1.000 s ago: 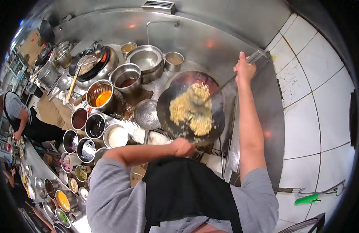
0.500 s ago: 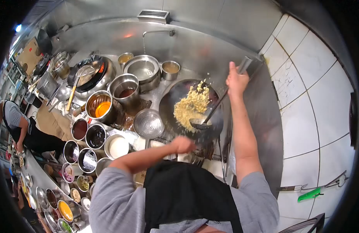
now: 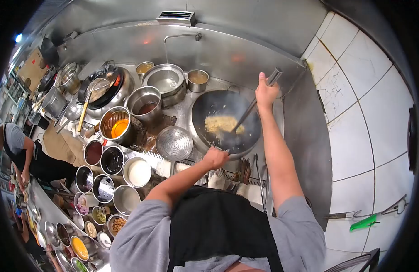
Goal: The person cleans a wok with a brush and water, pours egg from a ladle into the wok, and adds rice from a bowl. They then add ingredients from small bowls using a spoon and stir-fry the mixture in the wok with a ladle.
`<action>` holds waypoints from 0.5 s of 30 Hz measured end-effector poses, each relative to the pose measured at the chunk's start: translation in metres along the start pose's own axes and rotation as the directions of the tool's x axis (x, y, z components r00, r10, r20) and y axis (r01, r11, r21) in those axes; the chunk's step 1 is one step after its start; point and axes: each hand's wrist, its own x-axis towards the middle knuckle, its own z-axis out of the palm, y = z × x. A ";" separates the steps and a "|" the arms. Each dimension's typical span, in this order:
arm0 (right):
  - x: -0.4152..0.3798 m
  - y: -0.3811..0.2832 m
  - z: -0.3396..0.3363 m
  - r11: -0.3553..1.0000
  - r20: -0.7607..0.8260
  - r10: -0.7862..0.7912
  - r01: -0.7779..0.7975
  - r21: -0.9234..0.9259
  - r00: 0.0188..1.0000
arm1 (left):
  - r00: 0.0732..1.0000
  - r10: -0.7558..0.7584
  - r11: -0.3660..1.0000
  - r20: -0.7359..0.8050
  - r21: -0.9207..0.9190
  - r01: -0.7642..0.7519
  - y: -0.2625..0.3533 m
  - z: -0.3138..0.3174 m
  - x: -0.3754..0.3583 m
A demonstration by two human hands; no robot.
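Note:
A dark wok (image 3: 205, 106) sits on the stove in front of me, with yellowish fried rice (image 3: 220, 123) gathered in its middle. My right hand (image 3: 266, 94) is wrapped round the metal handle of a wok ladle (image 3: 248, 111). The ladle's head is down in the rice and blurred. My left hand (image 3: 216, 157) is closed at the wok's near rim, gripping its edge or handle; the grip itself is mostly hidden. Scattered grains cling to the wok's wall.
A perforated strainer (image 3: 174, 143) lies left of the wok. Beyond it are a pot of orange oil (image 3: 117, 128), a pot of water (image 3: 165, 80) and several sauce containers. A tiled wall (image 3: 350, 118) stands at right. Another person (image 3: 30, 152) works at far left.
The wok has come down from a tilt to sit flatter, and the tossed rice has dropped to its middle. My right hand with the ladle has shifted slightly left.

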 end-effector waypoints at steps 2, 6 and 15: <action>0.014 -0.015 -0.003 0.987 0.019 0.108 -0.110 0.121 0.994 | 0.974 -0.055 0.998 0.219 0.019 0.052 -0.006 0.017 -0.017; 0.020 -0.072 -0.024 0.916 0.103 0.183 -0.208 0.343 0.978 | 0.891 0.082 0.997 0.446 -0.044 -0.070 0.025 -0.028 -0.074; -0.032 -0.050 -0.018 0.957 0.259 0.076 -0.144 0.253 0.963 | 0.969 -0.129 0.992 0.212 0.042 0.123 -0.030 0.024 0.018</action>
